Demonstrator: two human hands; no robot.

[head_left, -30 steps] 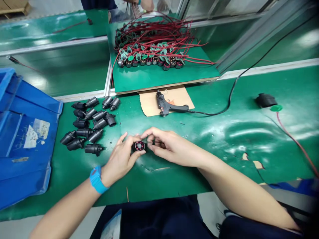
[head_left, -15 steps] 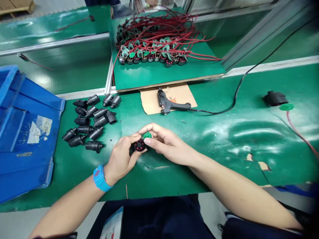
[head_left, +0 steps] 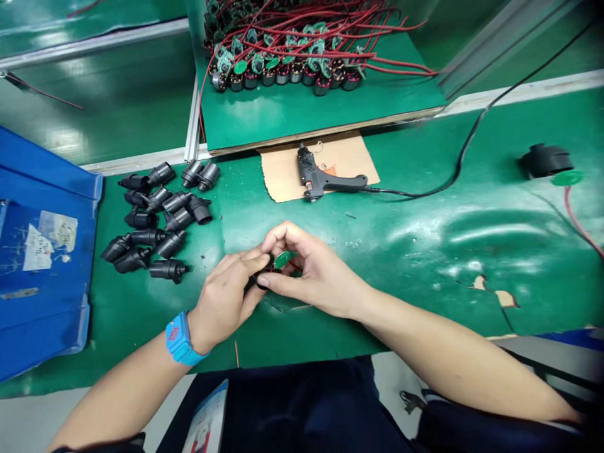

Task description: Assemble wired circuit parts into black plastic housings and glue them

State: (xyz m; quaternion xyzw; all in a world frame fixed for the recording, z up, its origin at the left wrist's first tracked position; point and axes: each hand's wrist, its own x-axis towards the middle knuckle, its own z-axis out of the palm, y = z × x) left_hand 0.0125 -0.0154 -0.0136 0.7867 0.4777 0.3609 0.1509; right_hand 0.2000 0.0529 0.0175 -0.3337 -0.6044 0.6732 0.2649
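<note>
My left hand [head_left: 229, 286], with a blue wristband, is closed round a small black cylindrical housing [head_left: 261, 269], mostly hidden by my fingers. The thumb and forefinger of my right hand [head_left: 309, 267] pinch the open end of that housing from the right. Between my hands, just off this end, stands a tilted green round circuit board [head_left: 282, 259]. A red wire [head_left: 296, 265] runs from the board's side into my right palm. How far any motor sits inside the housing is hidden.
Several black housings [head_left: 165, 220] lie left, beside a blue bin [head_left: 51, 302]. A glue gun [head_left: 314, 176] rests on cardboard [head_left: 274, 170], its cord trailing right. Motors with boards and red wires [head_left: 283, 69] fill a raised shelf [head_left: 321, 116]. Another housing [head_left: 547, 160] sits far right.
The housing has turned so its open end, with dark-red motor windings showing before, now faces right. My right thumb has moved from the circuit board onto the housing. The view has tipped down.
</note>
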